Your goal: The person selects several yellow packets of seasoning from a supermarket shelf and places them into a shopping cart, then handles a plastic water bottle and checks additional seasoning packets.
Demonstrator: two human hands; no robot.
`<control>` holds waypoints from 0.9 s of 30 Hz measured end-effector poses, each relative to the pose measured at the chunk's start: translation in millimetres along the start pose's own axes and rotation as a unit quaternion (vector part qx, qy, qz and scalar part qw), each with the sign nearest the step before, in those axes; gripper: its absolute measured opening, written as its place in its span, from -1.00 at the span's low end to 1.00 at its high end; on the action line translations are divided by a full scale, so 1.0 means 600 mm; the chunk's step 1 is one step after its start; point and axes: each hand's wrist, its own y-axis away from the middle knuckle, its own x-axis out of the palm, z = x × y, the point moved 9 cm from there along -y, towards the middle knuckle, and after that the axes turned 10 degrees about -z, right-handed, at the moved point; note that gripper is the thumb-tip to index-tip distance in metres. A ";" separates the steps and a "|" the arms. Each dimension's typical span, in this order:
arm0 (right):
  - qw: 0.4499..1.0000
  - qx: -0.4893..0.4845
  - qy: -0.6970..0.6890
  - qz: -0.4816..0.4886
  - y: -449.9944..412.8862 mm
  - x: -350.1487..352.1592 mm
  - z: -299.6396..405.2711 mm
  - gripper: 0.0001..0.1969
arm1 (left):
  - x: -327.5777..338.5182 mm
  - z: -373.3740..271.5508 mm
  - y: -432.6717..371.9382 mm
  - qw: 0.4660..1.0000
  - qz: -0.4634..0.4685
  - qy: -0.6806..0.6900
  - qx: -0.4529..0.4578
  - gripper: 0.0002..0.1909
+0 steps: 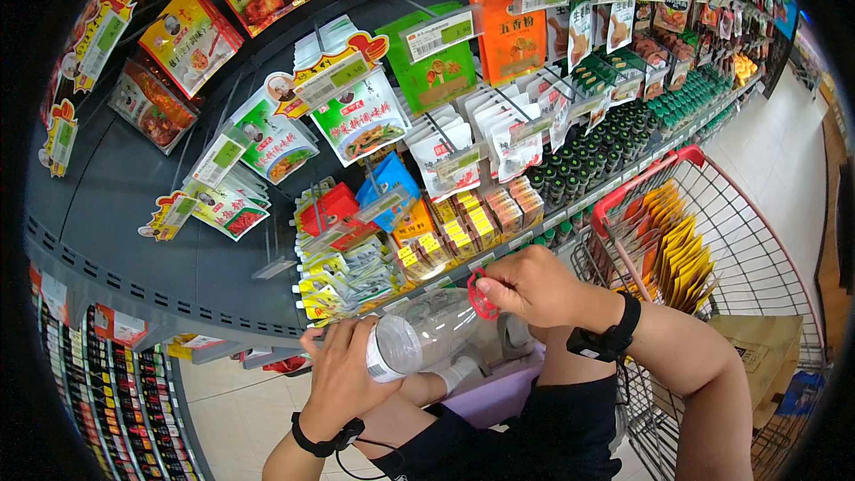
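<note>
A large clear plastic jar (444, 324) lies tilted across my lap in front of the shelf. My left hand (347, 364) is wrapped around its end with a white band (394, 347), the thumb underneath. At the other end, my right hand (531, 284) grips a red plastic ring-shaped handle (482, 294). Through the jar's wall I can see my legs and shoes, and no contents show inside. Whether the white end is a lid or a base I cannot tell. Both wrists wear black straps with small devices, and a cable hangs from each.
Seasoning packets (361, 113) hang from hooks over a dark shelf (133, 234) with small boxes (474, 220) and dark jars (581, 160). A red-trimmed shopping cart (761, 227), at right, holds yellow packets (681, 260) and a brown paper bag (758, 347). Something purple (494, 394) is below me.
</note>
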 end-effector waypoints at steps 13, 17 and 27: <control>0.989 -0.051 -0.138 0.018 0.003 -0.027 0.007 -0.53 | 0.046 -0.035 -0.020 0.962 0.177 0.206 -0.040 -0.13; 0.991 -0.043 -0.123 0.031 0.002 -0.010 0.010 -0.52 | 0.058 -0.018 0.012 0.954 0.214 0.200 -0.055 -0.11; 0.963 -0.002 -0.241 0.124 0.012 0.022 0.068 -0.55 | -0.026 -0.019 0.054 0.968 0.191 0.149 -0.064 -0.17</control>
